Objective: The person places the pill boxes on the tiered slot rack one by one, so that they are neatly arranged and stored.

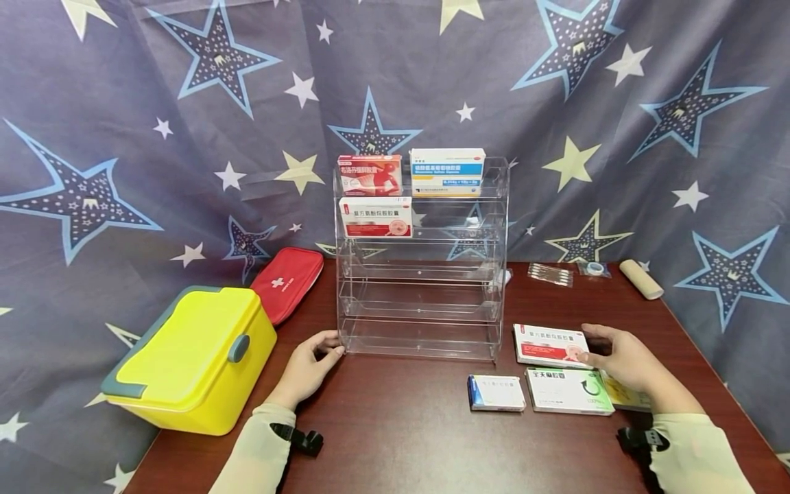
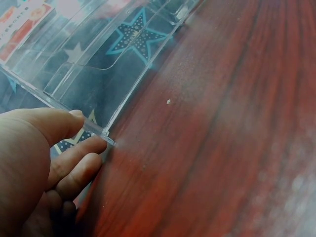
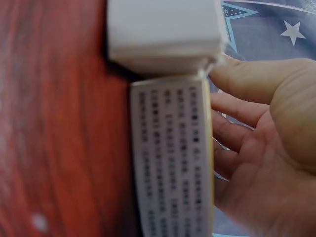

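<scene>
In the head view a clear acrylic tiered rack [image 1: 420, 346] stands upright on the table. My left hand [image 1: 313, 367] pinches its lower left front corner, thumb and fingers on either side of the clear edge [image 2: 94, 127]. My right hand [image 1: 629, 360] holds the right end of a red-and-white medicine box [image 1: 549, 343], with the thumb at its near corner. Just in front lie a green-and-white medicine box [image 1: 564, 392] and a yellow box [image 1: 626, 394], partly covered by the hand. A blue-and-white box [image 1: 496, 394] lies further left. Box ends [image 3: 170, 158] show close up beside my right fingers.
The rack's upper tiers hold a red box [image 1: 370, 175], a blue-and-white box [image 1: 447, 171] and a red-and-white box [image 1: 376, 218]. At left are a yellow case [image 1: 197, 350] and a red first-aid pouch [image 1: 286, 285]. Swabs [image 1: 551, 274], tape [image 1: 595, 269] and a beige roll [image 1: 642, 279] lie back right.
</scene>
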Available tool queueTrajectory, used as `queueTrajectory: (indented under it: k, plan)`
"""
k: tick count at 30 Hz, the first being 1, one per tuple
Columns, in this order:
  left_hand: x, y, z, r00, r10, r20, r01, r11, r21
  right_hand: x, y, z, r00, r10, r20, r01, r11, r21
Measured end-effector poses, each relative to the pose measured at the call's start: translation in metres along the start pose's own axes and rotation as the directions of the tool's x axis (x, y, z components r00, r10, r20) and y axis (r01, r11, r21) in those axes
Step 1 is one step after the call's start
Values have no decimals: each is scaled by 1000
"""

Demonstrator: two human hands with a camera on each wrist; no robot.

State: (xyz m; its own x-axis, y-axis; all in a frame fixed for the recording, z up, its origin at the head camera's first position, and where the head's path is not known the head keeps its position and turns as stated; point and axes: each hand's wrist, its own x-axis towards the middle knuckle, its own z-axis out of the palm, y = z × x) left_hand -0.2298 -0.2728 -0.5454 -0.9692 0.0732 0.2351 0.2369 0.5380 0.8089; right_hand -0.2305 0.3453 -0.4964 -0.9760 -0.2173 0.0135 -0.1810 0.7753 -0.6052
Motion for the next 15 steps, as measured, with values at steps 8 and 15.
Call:
queueTrajectory:
  k: [8,15]
  plan:
    - [0,0,0,1000,11,0,-11,1000,-1,1,1,2,999,-35,4,35,999,-23]
    - [0,-1,0,1000,20,1,-20,1000,1,1,-1,4,1000,11,-9,-11,1000,23]
